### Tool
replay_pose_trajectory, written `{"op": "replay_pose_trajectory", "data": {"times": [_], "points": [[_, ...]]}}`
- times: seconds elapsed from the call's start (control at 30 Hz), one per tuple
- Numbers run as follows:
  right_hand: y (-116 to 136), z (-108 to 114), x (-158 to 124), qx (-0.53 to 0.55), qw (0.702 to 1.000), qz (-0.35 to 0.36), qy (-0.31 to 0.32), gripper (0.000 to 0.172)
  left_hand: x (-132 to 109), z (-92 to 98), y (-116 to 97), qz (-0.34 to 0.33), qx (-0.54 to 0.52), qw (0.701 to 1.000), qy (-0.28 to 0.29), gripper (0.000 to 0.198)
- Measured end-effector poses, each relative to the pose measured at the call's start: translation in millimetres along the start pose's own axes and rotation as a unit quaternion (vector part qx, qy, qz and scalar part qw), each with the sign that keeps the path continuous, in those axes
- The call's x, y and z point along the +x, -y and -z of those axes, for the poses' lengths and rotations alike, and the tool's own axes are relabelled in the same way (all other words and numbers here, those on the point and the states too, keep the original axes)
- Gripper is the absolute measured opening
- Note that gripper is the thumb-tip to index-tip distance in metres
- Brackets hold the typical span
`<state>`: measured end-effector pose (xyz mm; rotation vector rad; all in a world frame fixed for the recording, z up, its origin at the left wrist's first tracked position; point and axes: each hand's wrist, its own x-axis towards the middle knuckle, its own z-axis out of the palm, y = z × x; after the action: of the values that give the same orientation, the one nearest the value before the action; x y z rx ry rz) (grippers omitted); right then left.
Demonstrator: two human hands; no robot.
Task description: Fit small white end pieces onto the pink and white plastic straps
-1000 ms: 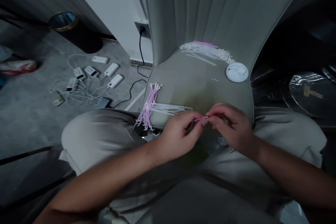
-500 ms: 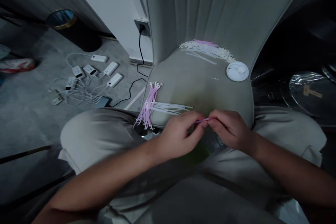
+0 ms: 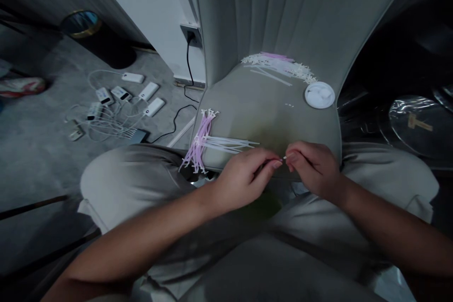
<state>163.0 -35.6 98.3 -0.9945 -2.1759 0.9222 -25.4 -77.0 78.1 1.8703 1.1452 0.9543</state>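
A grey pleated upholstered chair (image 3: 269, 19) fills the view, its seat (image 3: 262, 108) carrying a bundle of pink and white plastic strips (image 3: 201, 144), a heap of white plastic pieces (image 3: 279, 66) and a round white dish (image 3: 319, 95). Above the seat's front edge, the right hand (image 3: 314, 170) pinches a short white plastic strip (image 3: 285, 157) between its fingers (image 3: 292, 156). The left hand (image 3: 244, 179) curls just beside it, though whether its fingers (image 3: 275, 164) touch the strip is hard to tell.
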Motion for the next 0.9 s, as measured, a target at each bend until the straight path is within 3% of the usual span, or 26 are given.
{"op": "replay_pose_trajectory", "data": {"times": [0.3, 0.9], "points": [[-1.9, -3.3, -5.1, 0.066, 0.997, -0.038, 0.007, 0.026, -2.0, -1.4, 0.1, 0.001, -0.017, 1.000, 0.002, 0.010], [0.6, -6.0, -3.7, 0.107, 0.994, -0.012, 0.013, 0.023, -0.9, -4.8, 0.1, -0.008, -0.047, 0.999, -0.015, 0.010]]}}
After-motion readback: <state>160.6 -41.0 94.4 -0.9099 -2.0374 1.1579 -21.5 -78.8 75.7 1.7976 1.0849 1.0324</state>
